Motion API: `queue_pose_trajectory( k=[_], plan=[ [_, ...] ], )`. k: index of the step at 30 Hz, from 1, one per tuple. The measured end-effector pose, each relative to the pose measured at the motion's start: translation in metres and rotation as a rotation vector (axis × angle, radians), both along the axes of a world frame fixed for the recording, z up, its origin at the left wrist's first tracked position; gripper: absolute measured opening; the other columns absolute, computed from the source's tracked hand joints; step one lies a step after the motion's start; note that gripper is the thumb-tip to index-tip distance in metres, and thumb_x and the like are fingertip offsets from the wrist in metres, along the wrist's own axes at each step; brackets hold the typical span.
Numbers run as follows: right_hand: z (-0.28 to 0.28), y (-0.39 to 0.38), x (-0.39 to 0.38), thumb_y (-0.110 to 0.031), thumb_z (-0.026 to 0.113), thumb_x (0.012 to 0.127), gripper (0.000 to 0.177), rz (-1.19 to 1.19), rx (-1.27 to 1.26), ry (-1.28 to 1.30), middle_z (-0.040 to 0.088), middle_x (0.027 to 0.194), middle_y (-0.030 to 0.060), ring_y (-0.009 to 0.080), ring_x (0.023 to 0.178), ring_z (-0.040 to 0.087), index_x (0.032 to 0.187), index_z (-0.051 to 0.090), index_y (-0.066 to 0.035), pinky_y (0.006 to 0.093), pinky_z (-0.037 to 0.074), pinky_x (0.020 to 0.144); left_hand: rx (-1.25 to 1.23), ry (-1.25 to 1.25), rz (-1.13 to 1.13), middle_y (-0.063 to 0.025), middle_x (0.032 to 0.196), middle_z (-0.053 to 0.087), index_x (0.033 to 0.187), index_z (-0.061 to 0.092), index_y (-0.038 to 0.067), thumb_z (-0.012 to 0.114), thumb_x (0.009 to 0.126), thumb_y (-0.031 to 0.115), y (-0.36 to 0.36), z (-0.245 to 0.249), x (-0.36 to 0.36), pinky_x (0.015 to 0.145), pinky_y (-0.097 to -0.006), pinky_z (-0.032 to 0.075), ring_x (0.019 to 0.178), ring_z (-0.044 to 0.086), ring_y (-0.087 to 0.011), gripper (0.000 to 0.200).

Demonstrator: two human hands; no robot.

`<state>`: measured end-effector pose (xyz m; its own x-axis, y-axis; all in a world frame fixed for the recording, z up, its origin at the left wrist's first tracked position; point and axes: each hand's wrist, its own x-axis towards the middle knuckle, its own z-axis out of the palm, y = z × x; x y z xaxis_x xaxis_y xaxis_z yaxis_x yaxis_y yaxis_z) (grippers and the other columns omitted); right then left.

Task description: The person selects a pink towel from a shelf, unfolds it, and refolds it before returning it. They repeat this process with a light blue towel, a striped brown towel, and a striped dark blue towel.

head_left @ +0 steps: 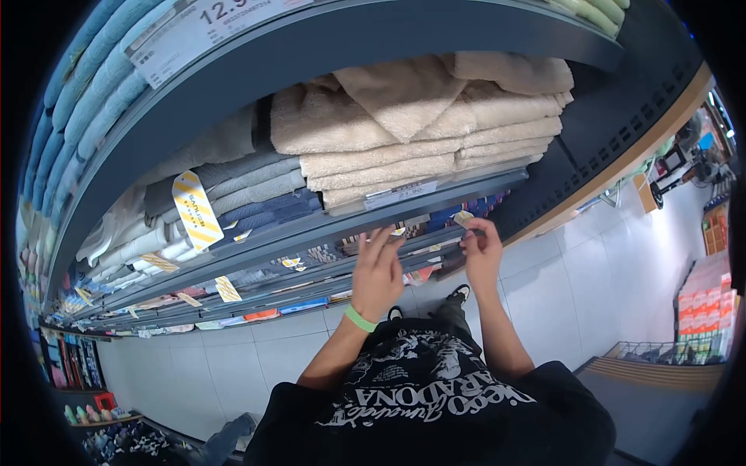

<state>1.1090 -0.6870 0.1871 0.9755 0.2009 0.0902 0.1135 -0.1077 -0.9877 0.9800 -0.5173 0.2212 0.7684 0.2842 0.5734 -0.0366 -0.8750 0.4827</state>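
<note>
My left hand (pixel 378 273), with a green band at the wrist, is raised before the shelf edge, its fingers apart and nothing in them. To its right, my right hand (pixel 482 250) pinches a small tag (pixel 463 218) between thumb and finger, in front of the lower shelf. Above both hands lies a stack of folded beige towels (pixel 388 159), with a price label (pixel 401 195) on the shelf edge below it. Grey folded towels (pixel 256 186) lie to the left of the beige ones.
A yellow-and-white striped tag (pixel 197 211) hangs at the left. Blue towels (pixel 101 85) fill the upper left shelf. Lower shelves hold more folded textiles. Red and white boxes (pixel 704 311) stand at the right, beyond the tiled floor (pixel 559 287).
</note>
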Motion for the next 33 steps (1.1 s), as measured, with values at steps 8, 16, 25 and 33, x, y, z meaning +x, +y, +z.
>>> queue_pose_trajectory(
  k=[8, 16, 25, 33],
  plan=[
    [0.000, -0.002, 0.040, -0.019, 0.062, 0.096, 0.025, -0.079, 0.105, 0.058, 0.068, 0.091, 0.0051, 0.0096, 0.085, 0.061, 0.111, 0.061, 0.001, 0.0246, 0.048, 0.070, -0.157, -0.023, -0.125, -0.0198, 0.105, 0.065, 0.108, 0.065, 0.001, 0.059, 0.085, -0.001, -0.017, 0.016, 0.055, 0.082, -0.0488, 0.048, 0.098, 0.061, -0.0411, 0.023],
    [0.014, 0.006, 0.054, -0.035, 0.061, 0.096, 0.032, 0.122, 0.352, 0.522, 0.068, 0.098, 0.0081, 0.0165, 0.084, 0.068, 0.102, 0.058, -0.003, 0.0289, 0.054, 0.074, -0.095, 0.046, -0.054, -0.0243, 0.078, 0.065, 0.093, 0.062, -0.001, 0.061, 0.089, 0.011, -0.007, -0.003, 0.079, 0.067, -0.0529, 0.049, 0.074, 0.062, -0.0471, 0.013],
    [0.013, 0.034, 0.076, -0.018, 0.051, 0.097, 0.028, 0.195, 0.560, 0.637, 0.064, 0.100, 0.0169, 0.0274, 0.090, 0.069, 0.116, 0.049, 0.003, 0.0402, 0.059, 0.074, -0.149, 0.177, 0.003, -0.0271, 0.076, 0.064, 0.089, 0.060, -0.003, 0.060, 0.089, 0.012, -0.007, -0.011, 0.074, 0.064, -0.0549, 0.050, 0.070, 0.062, -0.0477, 0.016],
    [0.043, 0.019, 0.041, -0.013, 0.056, 0.098, 0.013, 0.094, 0.638, 0.594, 0.066, 0.100, 0.0074, 0.0205, 0.074, 0.067, 0.109, 0.057, -0.007, 0.0388, 0.054, 0.059, -0.182, 0.132, -0.059, -0.0280, 0.077, 0.063, 0.091, 0.060, -0.003, 0.058, 0.088, 0.009, 0.002, -0.019, 0.074, 0.069, -0.0558, 0.048, 0.075, 0.060, -0.0502, 0.012]
  ],
)
